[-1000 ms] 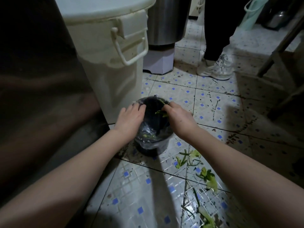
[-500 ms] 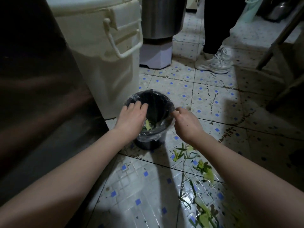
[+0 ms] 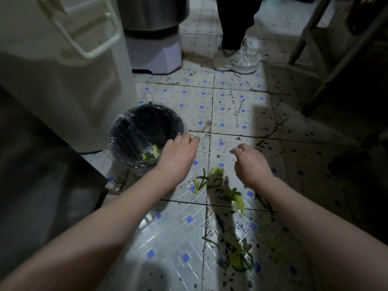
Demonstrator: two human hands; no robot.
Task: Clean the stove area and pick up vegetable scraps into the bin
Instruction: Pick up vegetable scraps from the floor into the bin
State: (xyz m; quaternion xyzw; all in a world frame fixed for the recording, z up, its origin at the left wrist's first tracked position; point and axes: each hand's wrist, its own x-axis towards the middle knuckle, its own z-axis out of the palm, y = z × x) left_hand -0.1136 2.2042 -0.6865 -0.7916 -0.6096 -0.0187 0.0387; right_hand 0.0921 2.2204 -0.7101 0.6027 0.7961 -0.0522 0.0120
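Note:
A small black bin [image 3: 134,122] lined with a clear bag stands on the tiled floor, with yellow-green scraps at its bottom. My left hand [image 3: 178,154] hovers at the bin's right rim, fingers relaxed and holding nothing. My right hand [image 3: 252,162] hangs over the floor to the right, fingers loosely curled and empty. Green and yellow vegetable scraps [image 3: 218,181] lie on the tiles just below and between my hands. More vegetable scraps [image 3: 237,257] lie nearer to me.
A tall cream plastic barrel [image 3: 63,76] with a handle stands left of the bin. Behind it is a steel pot on a white base [image 3: 155,53]. A person's white sneaker [image 3: 239,59] is ahead. Metal legs [image 3: 327,66] stand at the right, a dark cabinet [image 3: 37,196] at the left.
Both hands have pulled away from the bin's mouth toward the right and toward me. The right hand has left the rim and now hangs over the floor scraps.

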